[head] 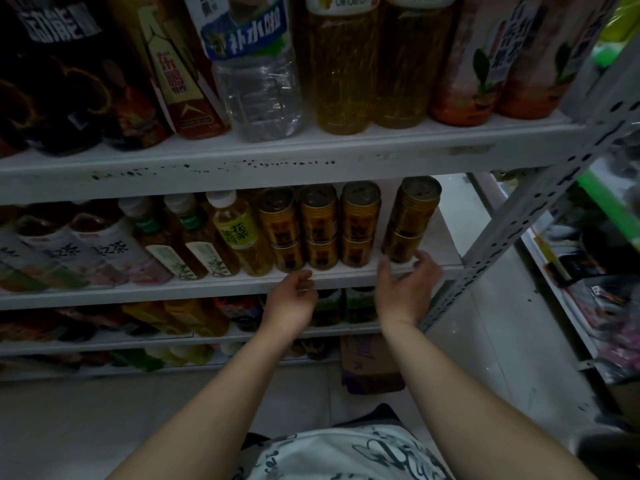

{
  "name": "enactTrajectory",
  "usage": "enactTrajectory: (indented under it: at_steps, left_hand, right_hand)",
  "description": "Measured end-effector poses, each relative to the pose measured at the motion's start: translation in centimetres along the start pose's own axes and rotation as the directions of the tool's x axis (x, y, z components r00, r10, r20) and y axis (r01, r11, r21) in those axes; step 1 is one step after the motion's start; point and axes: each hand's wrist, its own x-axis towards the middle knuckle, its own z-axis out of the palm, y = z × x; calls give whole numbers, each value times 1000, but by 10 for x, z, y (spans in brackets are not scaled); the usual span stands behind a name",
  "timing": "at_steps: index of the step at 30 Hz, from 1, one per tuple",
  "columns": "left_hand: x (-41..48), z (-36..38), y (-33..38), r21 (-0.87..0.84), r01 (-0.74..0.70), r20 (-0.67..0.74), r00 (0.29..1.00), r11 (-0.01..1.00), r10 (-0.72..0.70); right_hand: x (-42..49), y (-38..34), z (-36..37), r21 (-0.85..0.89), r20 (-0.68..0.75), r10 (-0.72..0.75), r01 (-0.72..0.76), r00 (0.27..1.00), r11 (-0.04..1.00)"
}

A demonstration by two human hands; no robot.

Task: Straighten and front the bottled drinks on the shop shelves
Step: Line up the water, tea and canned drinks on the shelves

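Note:
On the middle shelf (346, 277) stand three stacks of gold cans (320, 226), each two high. A fourth stack of gold cans (410, 220) stands apart to their right, tilted a little. My right hand (407, 289) is at its base, thumb and fingers spread on either side of the bottom can, loosely around it. My left hand (294, 299) hovers in front of the shelf edge below the three stacks, fingers loosely curled, holding nothing. Left of the cans are tea bottles with white caps (239, 233).
The top shelf (277, 157) carries large bottles: a clear water bottle (256, 74) and yellow drinks (343, 71). A perforated grey upright (540, 209) frames the right side. Lower shelves hold more bottles; a cardboard box (370, 362) sits on the floor.

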Motion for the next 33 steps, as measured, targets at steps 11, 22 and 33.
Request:
enactTrajectory:
  at_steps: [11, 22, 33]
  left_hand:
    - [-7, 2, -21, -162, 59, -155, 984, 985, -84]
    - [-9, 1, -30, -199, 112, -133, 981, 974, -140]
    - [-13, 26, -9, -98, 40, 18, 999, 994, -38]
  right_hand:
    - [75, -23, -20, 91, 253, -150, 131, 956, 987]
    - [111, -10, -53, 153, 657, -133, 41, 742, 987]
    - [78, -7, -31, 186, 430, -108, 29, 896, 982]
